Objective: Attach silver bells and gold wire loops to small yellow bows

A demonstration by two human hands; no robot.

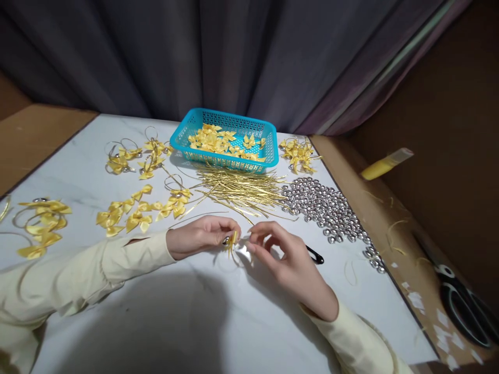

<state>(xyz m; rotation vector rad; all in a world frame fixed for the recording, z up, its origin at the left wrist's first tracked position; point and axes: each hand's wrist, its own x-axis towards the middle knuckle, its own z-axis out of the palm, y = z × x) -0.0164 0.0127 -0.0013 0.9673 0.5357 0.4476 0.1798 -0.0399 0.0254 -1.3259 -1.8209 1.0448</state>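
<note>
Near the middle of the table, my left hand [208, 236] is closed, pinching a yellow ribbon bow [233, 240] with a silver bead [225, 240] at its side. Thin loops hang below the bow, blurred. Just to the right, my right hand [283, 257] has its thumb and index finger together at something small and pale, too blurred to name. Behind the right hand, the black looped end of a tool [316, 256] sticks out; the rest of it is hidden. Gold wire ties [241, 189] lie in a pile beyond both hands.
A blue basket [224, 114] of yellow bows stands at the back. Silver beads [323, 205] spread at right. Finished-looking bows with wire loops [47, 223] lie left, loose bows [117, 213] nearer. On the right ledge are scissors [463, 306], paper scraps [442, 332] and a yellow tube [385, 163].
</note>
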